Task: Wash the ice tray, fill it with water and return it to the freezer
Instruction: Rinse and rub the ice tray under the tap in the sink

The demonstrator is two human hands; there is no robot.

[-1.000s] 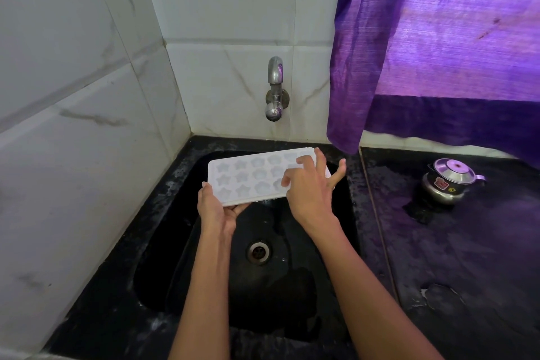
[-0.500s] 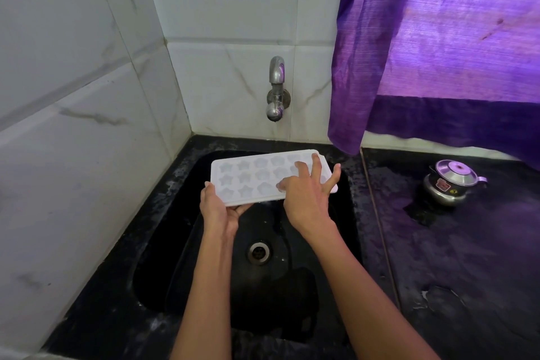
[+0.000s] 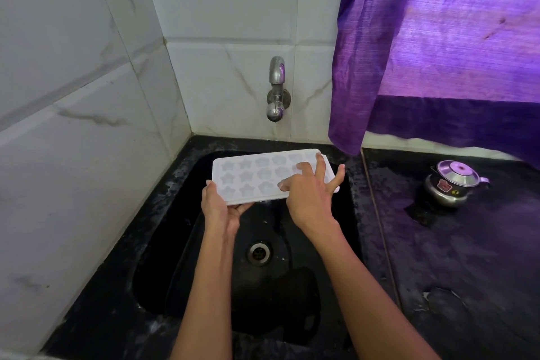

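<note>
The left hand (image 3: 219,207) grips the near left corner of the ice tray (image 3: 257,175) over the sink (image 3: 163,242), and the right hand (image 3: 309,193) rubs it with spread, open fingers, so that 1-corner hold might slip and drop it.

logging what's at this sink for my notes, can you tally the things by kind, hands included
ice tray: 1
hands: 2, left hand and right hand
tap: 1
sink: 1
drain: 1
steel pot with lid: 1
purple curtain: 1
Total: 8
</note>
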